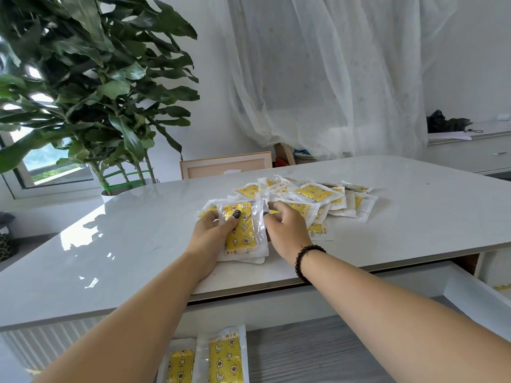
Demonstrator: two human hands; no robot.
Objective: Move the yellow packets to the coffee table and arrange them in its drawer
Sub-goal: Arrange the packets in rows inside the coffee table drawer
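A loose heap of yellow packets (315,193) in clear wrappers lies on the glossy white coffee table (116,244). My left hand (211,233) grips a small stack of yellow packets (243,233) near the table's front edge, thumb on top. My right hand (286,226), with a dark bead bracelet at the wrist, has its fingers curled on a packet at the edge of the heap, right beside the stack. Below the tabletop the drawer (318,352) stands pulled out, and two yellow packets (204,360) lie side by side on its grey floor.
A large leafy potted plant (91,87) stands behind the table's left end. A framed board (225,167) leans behind the table. Sheer white curtains (331,78) hang at the back. A white cabinet (470,150) with dark items on top stands at far right.
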